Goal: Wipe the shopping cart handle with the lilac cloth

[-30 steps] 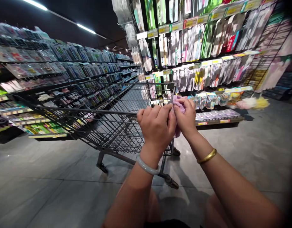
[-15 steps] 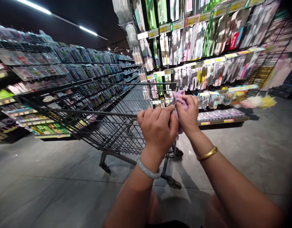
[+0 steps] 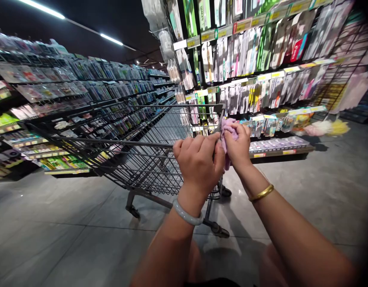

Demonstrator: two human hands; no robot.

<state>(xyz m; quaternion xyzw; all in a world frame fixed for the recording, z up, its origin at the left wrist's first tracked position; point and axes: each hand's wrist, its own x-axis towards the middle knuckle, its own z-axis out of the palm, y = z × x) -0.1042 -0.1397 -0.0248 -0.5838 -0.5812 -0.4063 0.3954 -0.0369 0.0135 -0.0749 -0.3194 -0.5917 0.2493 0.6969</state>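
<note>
A dark wire shopping cart (image 3: 142,159) stands in front of me. My left hand (image 3: 198,159), above a pale bangle (image 3: 187,213), is wrapped round the cart's top rail near its right-hand corner. Bunched in my right hand (image 3: 238,145) is a purple cloth (image 3: 228,131), pressed against the cart's end frame close beside my left hand's thumb. A gold bangle (image 3: 262,193) circles my right wrist. My palms and the lower part of the cloth are partly hidden by my fingers.
Behind the cart on the right rises a shelf rack (image 3: 279,153) of packaged toothbrush-like goods. Long shelves (image 3: 67,171) with hanging packs line the left. Pink and yellow fluffy items (image 3: 327,128) hang at the right. The cart's wheels (image 3: 220,230) rest on the grey tiled floor (image 3: 67,239).
My right hand has shifted very slightly with the purple cloth, whose folds now sit a little lower and differently. My left hand keeps its hold on the rail.
</note>
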